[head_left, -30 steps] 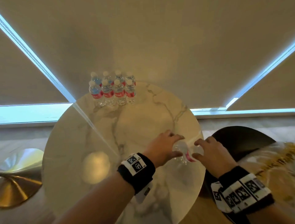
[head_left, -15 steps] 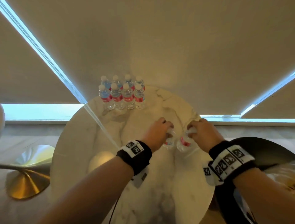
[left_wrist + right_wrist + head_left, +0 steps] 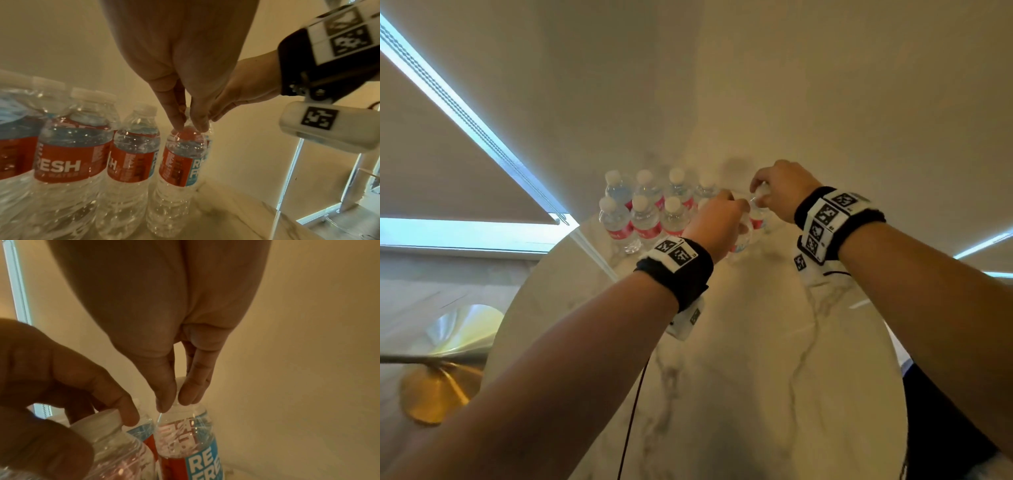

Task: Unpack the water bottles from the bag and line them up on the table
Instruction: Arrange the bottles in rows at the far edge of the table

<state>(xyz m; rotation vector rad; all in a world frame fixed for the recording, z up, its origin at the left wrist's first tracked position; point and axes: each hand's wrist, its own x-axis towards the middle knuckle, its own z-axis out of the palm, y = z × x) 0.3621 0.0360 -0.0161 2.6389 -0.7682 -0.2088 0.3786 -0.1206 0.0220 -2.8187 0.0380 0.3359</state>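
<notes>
Several clear water bottles (image 3: 645, 219) with red labels and white caps stand in two rows at the far edge of the round marble table (image 3: 756, 377). My left hand (image 3: 717, 219) pinches the cap of one more bottle (image 3: 180, 155), upright at the right end of the front row. In the left wrist view its fingertips (image 3: 176, 126) close on the cap. My right hand (image 3: 770, 192) pinches the cap of another bottle (image 3: 185, 434), upright at the right end of the back row. The bag is not in view.
A wall and window blinds stand close behind the table's far edge. A gold stool base (image 3: 438, 394) is on the floor at the left, and a dark chair (image 3: 945, 428) is at the right. A thin cable (image 3: 633, 411) hangs under my left arm.
Both hands have carried a bottle each from the table's near right side to the far edge, beside the two rows. The head camera has tilted up and closer.
</notes>
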